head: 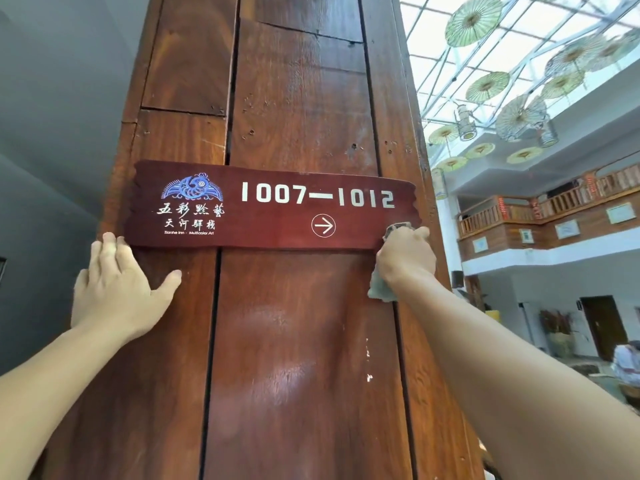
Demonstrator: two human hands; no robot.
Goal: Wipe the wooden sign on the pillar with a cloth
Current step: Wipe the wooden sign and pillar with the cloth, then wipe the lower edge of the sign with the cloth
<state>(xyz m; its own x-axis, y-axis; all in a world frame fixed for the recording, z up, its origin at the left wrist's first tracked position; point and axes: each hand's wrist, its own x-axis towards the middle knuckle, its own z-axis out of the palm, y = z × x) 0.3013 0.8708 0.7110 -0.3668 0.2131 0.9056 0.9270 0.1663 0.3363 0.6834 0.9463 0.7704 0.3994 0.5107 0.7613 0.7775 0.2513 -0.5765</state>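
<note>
A dark red wooden sign point(277, 216) with white numbers "1007—1012", an arrow and a blue emblem is fixed across a tall wooden pillar point(298, 341). My right hand point(407, 256) grips a pale greyish cloth point(381, 289) and presses it against the sign's lower right corner; cloth shows above the fingers and below the palm. My left hand point(117, 289) lies flat on the pillar with fingers spread, fingertips touching the sign's lower left edge. It holds nothing.
A grey wall point(52, 133) stands left of the pillar. To the right lies an open atrium with a wooden balcony railing point(540, 209), hanging paper umbrellas point(485, 84) under a glass roof, and doors on the floor below.
</note>
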